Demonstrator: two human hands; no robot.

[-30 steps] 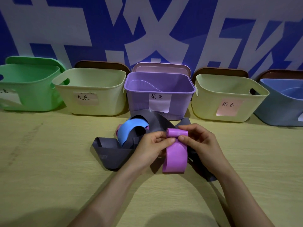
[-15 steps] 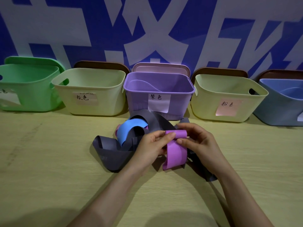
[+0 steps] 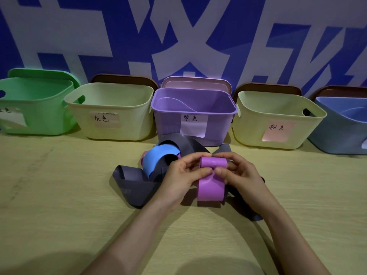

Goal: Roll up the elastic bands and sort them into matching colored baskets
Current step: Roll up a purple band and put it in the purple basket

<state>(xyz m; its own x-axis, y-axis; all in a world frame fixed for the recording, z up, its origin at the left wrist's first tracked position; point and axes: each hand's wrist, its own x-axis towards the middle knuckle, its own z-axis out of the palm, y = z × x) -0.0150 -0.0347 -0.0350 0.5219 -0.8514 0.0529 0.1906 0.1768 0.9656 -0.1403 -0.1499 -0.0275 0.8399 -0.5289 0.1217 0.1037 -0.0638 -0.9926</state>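
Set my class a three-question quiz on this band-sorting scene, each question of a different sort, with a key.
1. Multiple choice: which band do the left hand and the right hand pinch between them? A blue, B purple band, C grey.
2. True or false: the purple band is only partly rolled, with a flat length unrolled below the roll.
3. Short answer: what colour is the basket directly behind the hands?
Key: 1 B; 2 true; 3 purple.
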